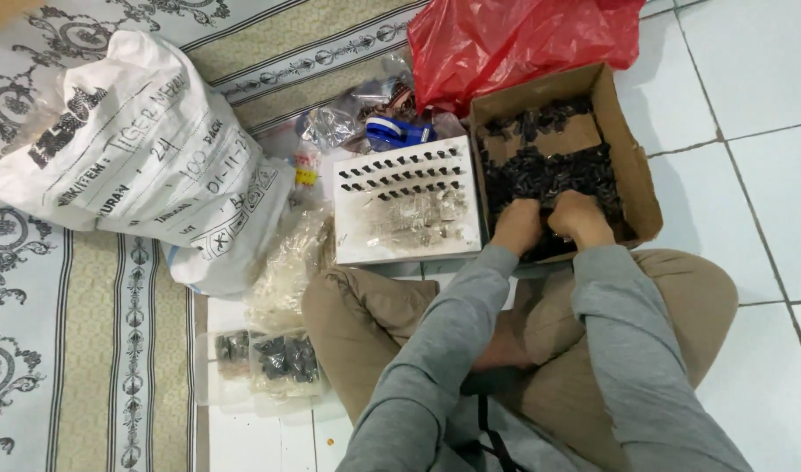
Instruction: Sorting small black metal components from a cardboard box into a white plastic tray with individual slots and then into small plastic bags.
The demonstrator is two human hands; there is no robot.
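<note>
I sit cross-legged on the floor in grey sleeves and tan trousers. Both hands reach into a brown cardboard box (632,166) full of small black parts (540,170). My left hand (516,225) and my right hand (580,218) rest side by side, fingers curled down into the near part of the black pile. What the fingers grip is hidden. Left of the box lies a white board (352,240) with rows of small black parts (400,173) set on it and a heap of clear pieces (418,214).
A red plastic bag (514,39) lies behind the box, with a blue tape dispenser (396,133) and clear bags (330,122) beside it. A large white sack (129,149) sits at left on a patterned mat (86,350). Small packets of black parts (282,358) lie by my left knee.
</note>
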